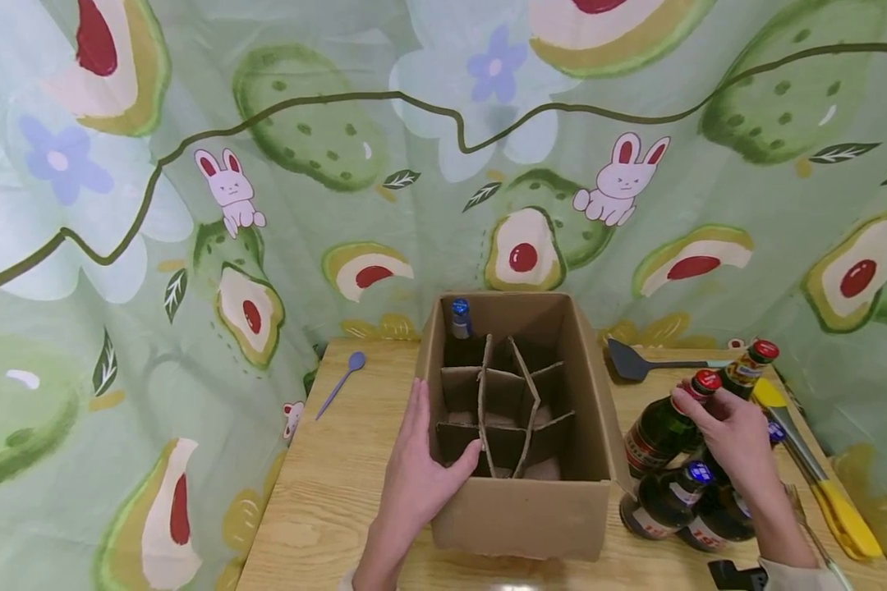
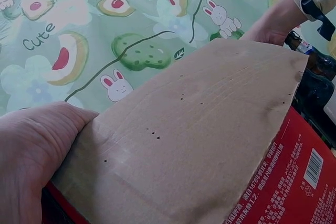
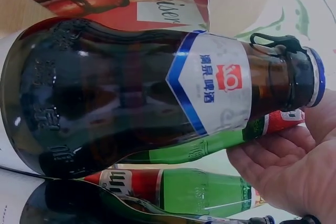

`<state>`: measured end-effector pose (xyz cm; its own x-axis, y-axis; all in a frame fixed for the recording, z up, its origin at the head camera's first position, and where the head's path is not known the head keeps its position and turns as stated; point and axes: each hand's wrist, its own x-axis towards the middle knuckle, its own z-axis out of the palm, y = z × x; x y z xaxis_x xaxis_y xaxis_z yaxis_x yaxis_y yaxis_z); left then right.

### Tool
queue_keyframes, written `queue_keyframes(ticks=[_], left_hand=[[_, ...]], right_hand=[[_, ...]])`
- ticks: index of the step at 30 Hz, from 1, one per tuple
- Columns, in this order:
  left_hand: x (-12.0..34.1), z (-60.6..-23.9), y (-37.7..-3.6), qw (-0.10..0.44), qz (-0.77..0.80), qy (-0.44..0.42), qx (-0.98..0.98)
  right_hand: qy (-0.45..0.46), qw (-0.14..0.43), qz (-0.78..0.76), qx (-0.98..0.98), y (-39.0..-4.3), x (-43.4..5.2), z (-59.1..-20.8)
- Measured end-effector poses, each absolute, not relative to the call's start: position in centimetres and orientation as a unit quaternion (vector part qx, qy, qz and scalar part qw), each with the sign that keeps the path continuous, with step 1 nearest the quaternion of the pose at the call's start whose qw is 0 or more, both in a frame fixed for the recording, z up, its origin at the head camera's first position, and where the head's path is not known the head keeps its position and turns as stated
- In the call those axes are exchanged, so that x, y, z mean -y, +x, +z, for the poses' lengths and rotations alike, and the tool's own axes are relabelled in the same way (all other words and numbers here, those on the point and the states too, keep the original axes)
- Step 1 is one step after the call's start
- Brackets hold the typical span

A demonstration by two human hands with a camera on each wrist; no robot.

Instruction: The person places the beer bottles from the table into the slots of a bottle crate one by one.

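A cardboard box [image 1: 521,517] with crossed dividers [image 1: 506,390] stands open at the middle of the table. My left hand [image 1: 417,480] holds its left wall near the front corner, thumb over the rim and fingers along the outside. One bottle with a blue cap [image 1: 461,320] stands in the box's far-left compartment. To the right of the box, my right hand [image 1: 742,443] grips a green beer bottle [image 1: 658,435] by its neck, just under the red cap. Dark brown beer bottles with blue caps [image 1: 665,501] stand in front of it. In the right wrist view, a brown bottle [image 3: 131,93] partly hides the green one.
Another red-capped bottle [image 1: 742,369] stands behind the right hand. A dark spatula [image 1: 631,361] lies behind the bottles, and yellow-handled tongs [image 1: 843,509] lie along the right edge. A blue spoon [image 1: 340,386] is left of the box. A patterned curtain [image 1: 443,205] hangs behind the table.
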<state>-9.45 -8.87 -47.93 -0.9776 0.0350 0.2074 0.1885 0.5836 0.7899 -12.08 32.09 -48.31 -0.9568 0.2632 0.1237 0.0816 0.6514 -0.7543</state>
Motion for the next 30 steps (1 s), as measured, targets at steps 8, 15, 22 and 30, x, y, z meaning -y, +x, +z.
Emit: queue_keyframes(ticks=[8,15,22,30], left_hand=[[9.0,-47.9,-9.5,0.092,-0.453,-0.068,0.884],[9.0,-47.9,-9.4,0.085,-0.453,-0.065,0.885],[9.0,-47.9,-9.4,0.09,-0.45,-0.07,0.886],[9.1,-47.9,-9.4,0.093,-0.449,-0.071,0.886]], right_hand=[[-0.063,0.082,0.367,0.925,-12.4,-31.9,-48.3],[-0.068,0.063,0.353,0.931,-12.7,-31.9,-48.6],[-0.068,0.097,0.359,0.926,-12.5,-31.4,-49.0],[-0.068,0.187,0.359,0.912,-12.7,-30.8,-49.6]])
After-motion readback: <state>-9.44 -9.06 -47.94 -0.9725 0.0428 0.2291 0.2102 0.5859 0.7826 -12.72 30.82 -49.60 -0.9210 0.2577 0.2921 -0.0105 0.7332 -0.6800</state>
